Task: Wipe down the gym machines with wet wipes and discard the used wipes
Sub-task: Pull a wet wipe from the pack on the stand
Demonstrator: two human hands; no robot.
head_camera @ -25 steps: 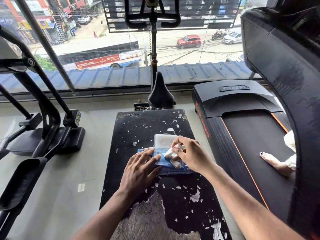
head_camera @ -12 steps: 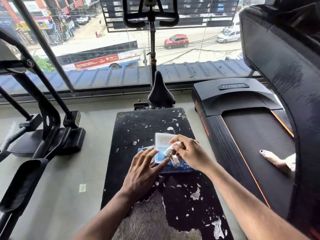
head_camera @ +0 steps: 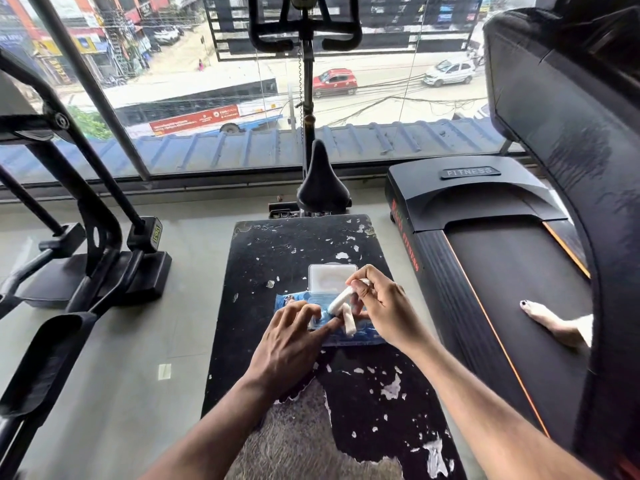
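A blue wet-wipe pack (head_camera: 360,332) lies on a worn black bench pad (head_camera: 294,251), its white lid (head_camera: 330,277) flipped open toward the window. My right hand (head_camera: 384,306) pinches a twisted white wipe (head_camera: 341,301) that comes out of the pack's opening. My left hand (head_camera: 289,336) presses down on the pack with its fingers spread, holding it flat against the pad.
A black treadmill (head_camera: 502,258) runs along the right, with another person's bare foot (head_camera: 543,315) on its belt. An exercise bike saddle (head_camera: 322,183) stands beyond the bench, before the window. An elliptical frame (head_camera: 86,244) fills the left floor.
My right hand has lifted, drawing the wipe further out of the pack. My left hand's fingers have shifted slightly on the pack.
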